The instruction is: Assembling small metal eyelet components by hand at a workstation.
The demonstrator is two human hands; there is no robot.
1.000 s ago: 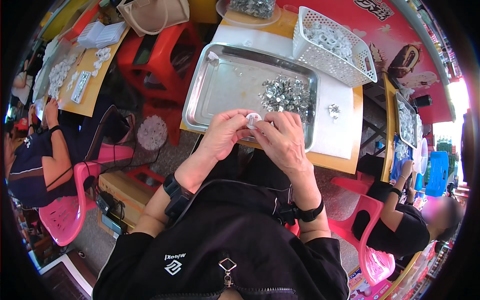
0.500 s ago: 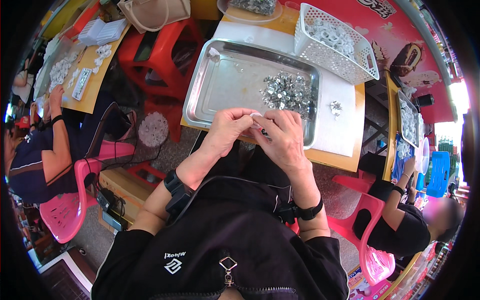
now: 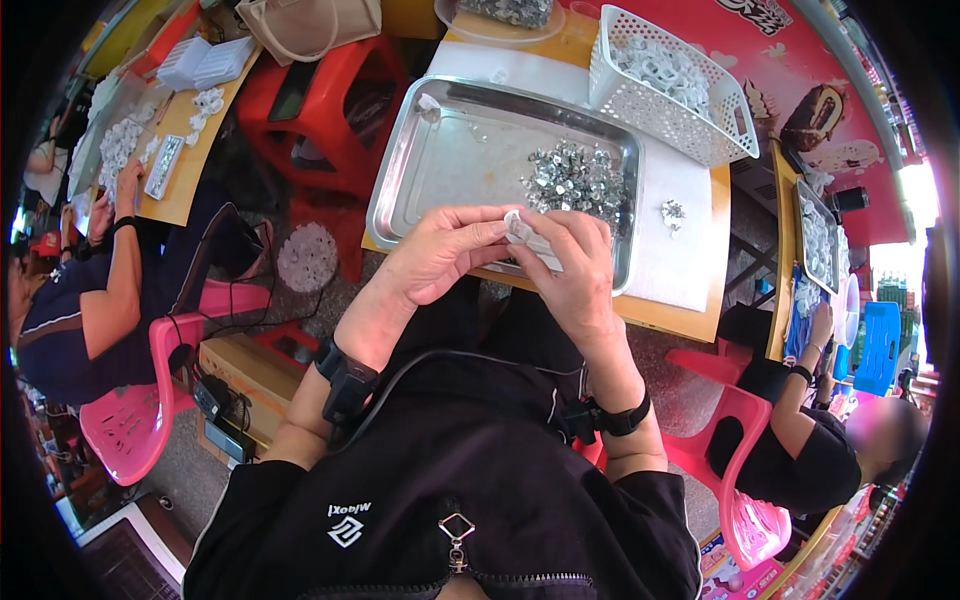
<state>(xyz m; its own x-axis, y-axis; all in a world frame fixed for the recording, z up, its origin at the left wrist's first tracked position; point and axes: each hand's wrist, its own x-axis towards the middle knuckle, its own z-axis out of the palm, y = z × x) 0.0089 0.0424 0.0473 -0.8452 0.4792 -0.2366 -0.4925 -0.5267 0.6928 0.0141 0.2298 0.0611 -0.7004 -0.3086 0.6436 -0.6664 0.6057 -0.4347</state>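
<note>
Just above the middle of the frame, the left hand [image 3: 445,250] and the right hand [image 3: 578,265] meet by the near edge of a metal tray [image 3: 455,165], both pinching a small white piece [image 3: 536,243] narrowly between thumb and fingers. Beyond them, in the tray's right part, lies a heap of silvery bits [image 3: 575,180]; a white scrap [image 3: 428,103] sits at its upper left corner. Right of the tray, a small silvery cluster [image 3: 672,214] rests on a white sheet [image 3: 660,265]. Toward the upper right, a perforated white basket [image 3: 655,122] holds whitish pieces [image 3: 662,75].
</note>
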